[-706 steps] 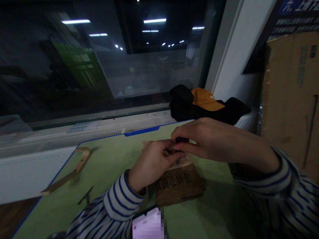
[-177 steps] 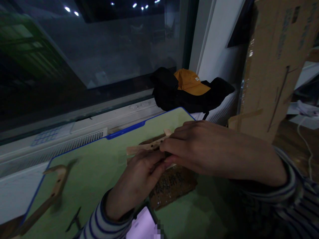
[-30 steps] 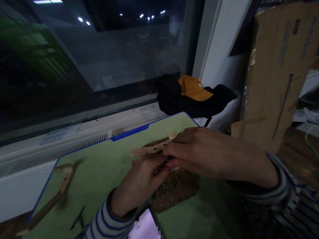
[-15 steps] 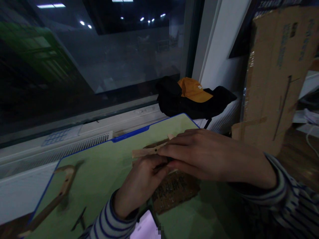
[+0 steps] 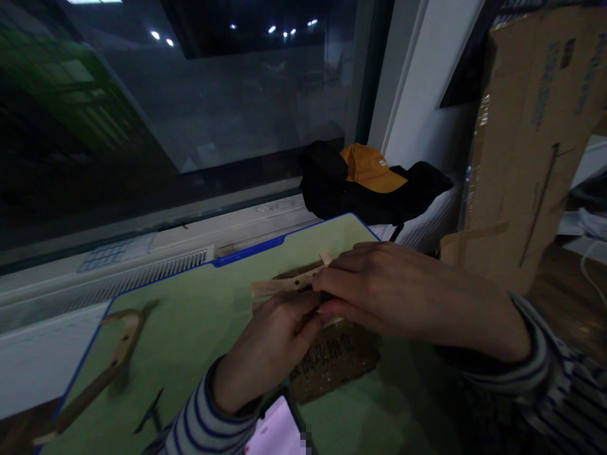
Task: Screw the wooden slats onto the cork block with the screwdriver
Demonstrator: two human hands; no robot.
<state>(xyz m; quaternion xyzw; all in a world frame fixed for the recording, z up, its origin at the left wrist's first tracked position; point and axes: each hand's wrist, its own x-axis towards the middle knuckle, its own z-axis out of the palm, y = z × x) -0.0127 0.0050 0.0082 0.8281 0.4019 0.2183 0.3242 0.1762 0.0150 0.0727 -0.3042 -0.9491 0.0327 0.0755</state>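
My left hand [image 5: 268,344] and my right hand [image 5: 393,294] meet over a pale wooden piece with drilled holes [image 5: 275,286], fingers closed about it. Its near side and whatever lies between the fingertips are hidden. Another strip end shows just below it on the left, and a tip of wood sticks up beyond my right fingers. Under the wood lies a brown cardboard piece [image 5: 336,363] with dark printed characters. A phone with a lit screen [image 5: 275,426] lies by my left wrist.
A curved wooden piece with holes [image 5: 118,354] lies at the left of the green board [image 5: 203,328]. Near it is a small black T-shaped tool [image 5: 150,411]. Behind are a black bag [image 5: 327,189] with an orange cap [image 5: 370,169]; a tall cardboard box [image 5: 521,158] stands at right.
My right fingers have shifted slightly to the right along the wood, showing a little more of it. My left hand stays nearly in place. The camera view has shifted slightly.
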